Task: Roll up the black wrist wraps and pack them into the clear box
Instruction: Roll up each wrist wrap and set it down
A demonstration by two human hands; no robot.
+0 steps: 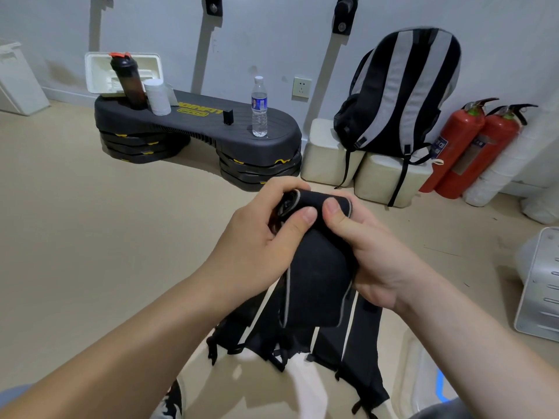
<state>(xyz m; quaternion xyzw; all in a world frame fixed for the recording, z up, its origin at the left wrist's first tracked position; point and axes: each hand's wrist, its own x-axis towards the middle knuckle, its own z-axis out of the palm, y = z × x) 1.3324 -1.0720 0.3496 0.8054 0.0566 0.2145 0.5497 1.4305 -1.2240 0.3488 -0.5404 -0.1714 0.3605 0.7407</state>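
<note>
**Squarely in front of the step platform [196, 128], both hands grip a half-rolled wrist wrap [314, 267]**

The beige floor [90, 222] takes up the most room, smooth and matt, with a broad bare stretch between the step platform and the person. The platform is a long black slab of ribbed plastic with rounded ends and yellow lettering, raised on stacked risers against the grey wall. To its right a soft black-and-grey striped backpack [402, 95] stands on two cream blocks [387, 179]. Further right, two red fire extinguishers [462, 146] lean by the wall. On the near side of the platform and to its right, at the lower edge of view, sits the clear box [417, 373], translucent plastic just below the right forearm; its details are blurred.

The wrist wrap is flat black stretch cloth with a pale grey bound edge. Its top end is wound into a tight roll and the rest hangs down as a limp strip. The left hand [260, 237] curls round the roll's left end with the thumb pressed on top. The right hand [372, 246] wraps its fingers behind the right end and pinches with the thumb in front; the two thumbs almost meet. More loose wraps [360, 337] lie spread below the hands, black strips with thin loops.

On the platform stand a dark shaker bottle [127, 80] at the left end, a white tub [157, 96] beside it, and a clear water bottle [259, 107] near the right end
</note>
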